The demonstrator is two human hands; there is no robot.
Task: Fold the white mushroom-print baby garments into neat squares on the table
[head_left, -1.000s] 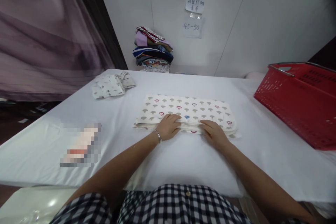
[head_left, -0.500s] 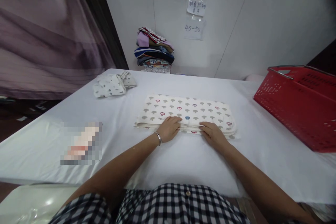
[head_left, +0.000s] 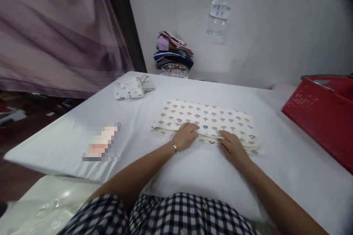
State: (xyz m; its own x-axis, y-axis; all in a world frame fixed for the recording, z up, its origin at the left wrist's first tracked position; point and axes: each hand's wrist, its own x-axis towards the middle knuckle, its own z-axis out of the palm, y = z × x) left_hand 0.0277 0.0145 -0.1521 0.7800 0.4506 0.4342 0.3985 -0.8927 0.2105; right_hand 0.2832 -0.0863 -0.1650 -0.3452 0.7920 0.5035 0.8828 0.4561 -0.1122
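A folded cream cloth with a mushroom print (head_left: pixel 209 119) lies across the middle of the white table (head_left: pixel 193 165). My left hand (head_left: pixel 186 136), with a bracelet at the wrist, grips the cloth's near edge, fingers curled over it. My right hand (head_left: pixel 234 147) rests on the same near edge a little to the right, fingers bent onto the fabric. Both hands are close together at the front of the cloth.
A small folded patterned cloth (head_left: pixel 132 87) lies at the back left. A stack of folded clothes (head_left: pixel 173 55) stands against the wall under paper notes (head_left: pixel 217 20). A red basket (head_left: pixel 325 115) sits at the right. A blurred object (head_left: pixel 102 143) lies at the left.
The view has swung to the left, so everything sits further right in the picture. Both hands keep the same hold on the cloth's near edge.
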